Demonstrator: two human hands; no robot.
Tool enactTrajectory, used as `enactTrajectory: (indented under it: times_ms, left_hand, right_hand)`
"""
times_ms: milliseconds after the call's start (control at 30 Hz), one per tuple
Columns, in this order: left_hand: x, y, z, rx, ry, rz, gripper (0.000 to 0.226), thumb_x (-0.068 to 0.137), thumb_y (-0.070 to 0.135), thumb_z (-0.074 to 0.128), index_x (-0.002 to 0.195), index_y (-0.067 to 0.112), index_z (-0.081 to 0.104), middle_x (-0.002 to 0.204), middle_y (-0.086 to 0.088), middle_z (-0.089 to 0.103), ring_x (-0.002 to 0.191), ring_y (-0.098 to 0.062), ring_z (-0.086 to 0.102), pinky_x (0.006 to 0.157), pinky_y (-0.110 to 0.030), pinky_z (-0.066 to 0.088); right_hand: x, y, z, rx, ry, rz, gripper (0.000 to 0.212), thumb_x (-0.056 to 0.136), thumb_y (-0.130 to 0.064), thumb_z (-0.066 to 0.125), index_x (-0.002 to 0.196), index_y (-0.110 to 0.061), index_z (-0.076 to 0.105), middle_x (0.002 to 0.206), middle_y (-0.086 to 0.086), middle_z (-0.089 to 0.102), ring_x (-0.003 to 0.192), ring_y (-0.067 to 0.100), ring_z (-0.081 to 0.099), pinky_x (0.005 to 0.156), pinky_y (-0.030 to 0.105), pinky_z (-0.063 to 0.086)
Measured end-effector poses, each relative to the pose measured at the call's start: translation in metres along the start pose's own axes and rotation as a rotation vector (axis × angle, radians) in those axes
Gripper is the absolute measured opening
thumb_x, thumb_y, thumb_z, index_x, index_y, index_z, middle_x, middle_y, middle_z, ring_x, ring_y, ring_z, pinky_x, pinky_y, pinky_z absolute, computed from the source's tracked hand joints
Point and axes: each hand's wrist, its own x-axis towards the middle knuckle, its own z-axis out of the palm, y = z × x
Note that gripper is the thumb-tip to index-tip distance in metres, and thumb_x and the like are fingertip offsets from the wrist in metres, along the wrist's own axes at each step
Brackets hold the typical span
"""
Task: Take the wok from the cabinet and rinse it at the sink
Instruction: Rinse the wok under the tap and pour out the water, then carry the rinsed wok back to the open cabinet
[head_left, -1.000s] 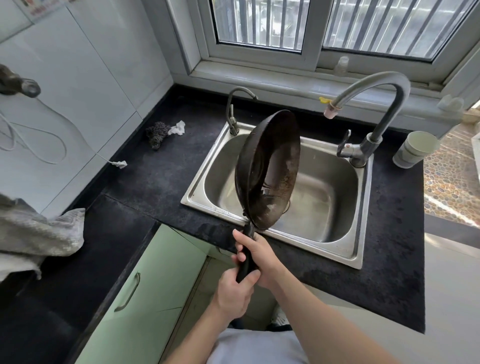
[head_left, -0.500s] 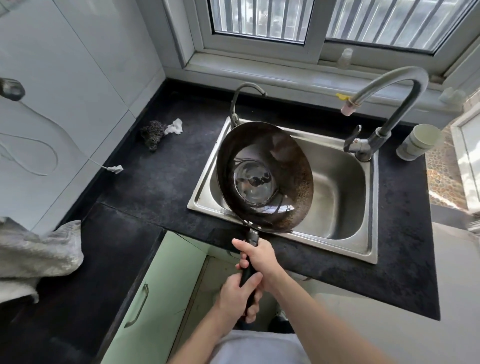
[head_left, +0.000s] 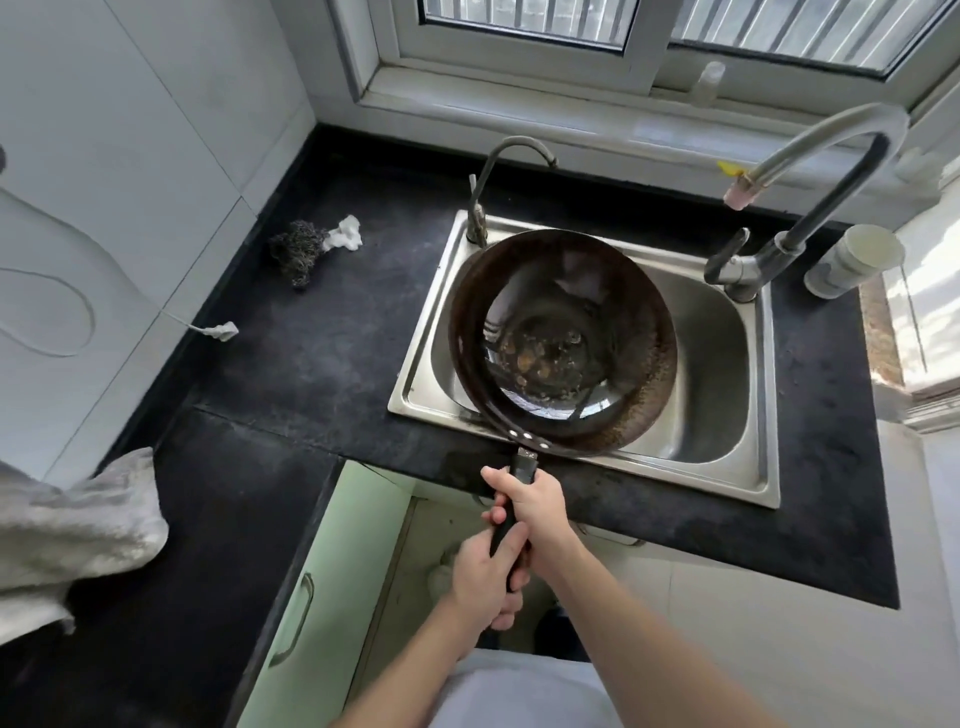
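A dark, stained wok (head_left: 563, 343) hangs level over the left half of the steel sink (head_left: 727, 395), its hollow facing up with brownish residue at the bottom. Both hands grip its black handle (head_left: 521, 470) in front of the counter edge. My right hand (head_left: 532, 512) holds the upper part near the wok. My left hand (head_left: 485, 582) wraps the lower end. The tall grey faucet (head_left: 810, 171) arches over the sink's right side with no water visible. A green cabinet door (head_left: 332, 587) stands open below the counter.
A small second tap (head_left: 485, 192) stands at the sink's back left corner. A steel scourer with a white rag (head_left: 306, 249) lies on the black counter (head_left: 311, 353). A grey cloth (head_left: 67, 535) sits at the left, a white cup (head_left: 852, 260) at the right.
The wok has turned from standing on edge to lying level with its hollow up, and has come lower over the sink. Both hands stay on the handle.
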Motion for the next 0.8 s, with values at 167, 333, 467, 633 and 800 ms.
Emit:
enactTrajectory:
  times_ms: [167,333,467,633,800]
  left_hand:
    - [0.002,0.0,-0.009,0.002,-0.015,0.043,0.035,0.101,0.036,0.047,0.084,0.005,0.047,0.053,-0.005,0.043,0.034,-0.014,0.032,0.034,-0.02,0.026]
    - [0.001,-0.001,-0.009,0.025,-0.008,0.088,0.038,0.101,0.033,0.047,0.079,0.003,0.048,0.051,-0.005,0.046,0.032,-0.016,0.037,0.032,-0.021,0.033]
    - [0.0,0.002,-0.003,0.057,-0.002,0.138,0.04,0.101,0.035,0.046,0.076,0.004,0.049,0.052,-0.007,0.048,0.033,-0.018,0.04,0.033,-0.023,0.036]
    - [-0.003,0.003,0.016,0.09,0.1,0.199,0.044,0.099,0.039,0.049,0.07,0.007,0.052,0.054,-0.012,0.05,0.034,-0.021,0.044,0.036,-0.026,0.04]
    - [-0.013,-0.004,0.062,-0.019,0.206,0.235,0.044,0.1,0.034,0.048,0.067,0.005,0.049,0.05,-0.008,0.05,0.031,-0.018,0.043,0.031,-0.023,0.037]
  right_hand:
    - [0.001,0.001,0.007,0.069,-0.042,0.042,0.027,0.091,-0.015,0.073,0.074,-0.013,0.052,0.053,-0.001,0.043,0.04,0.011,0.038,0.054,0.029,0.053]
    - [-0.002,-0.001,0.01,0.037,-0.025,-0.003,0.029,0.091,-0.01,0.072,0.073,-0.013,0.049,0.053,0.0,0.044,0.039,0.011,0.039,0.051,0.029,0.053]
    - [-0.002,-0.009,0.006,-0.001,-0.034,-0.011,0.027,0.092,-0.005,0.069,0.075,-0.01,0.049,0.053,0.0,0.043,0.039,0.012,0.039,0.049,0.029,0.052]
    - [-0.006,-0.022,-0.005,-0.044,-0.082,-0.013,0.019,0.092,0.0,0.066,0.083,-0.007,0.05,0.052,0.001,0.045,0.037,0.013,0.044,0.049,0.029,0.055]
    - [-0.015,-0.036,-0.034,-0.137,-0.184,0.012,0.024,0.092,0.0,0.065,0.077,-0.008,0.048,0.052,0.002,0.045,0.041,0.016,0.048,0.049,0.03,0.055]
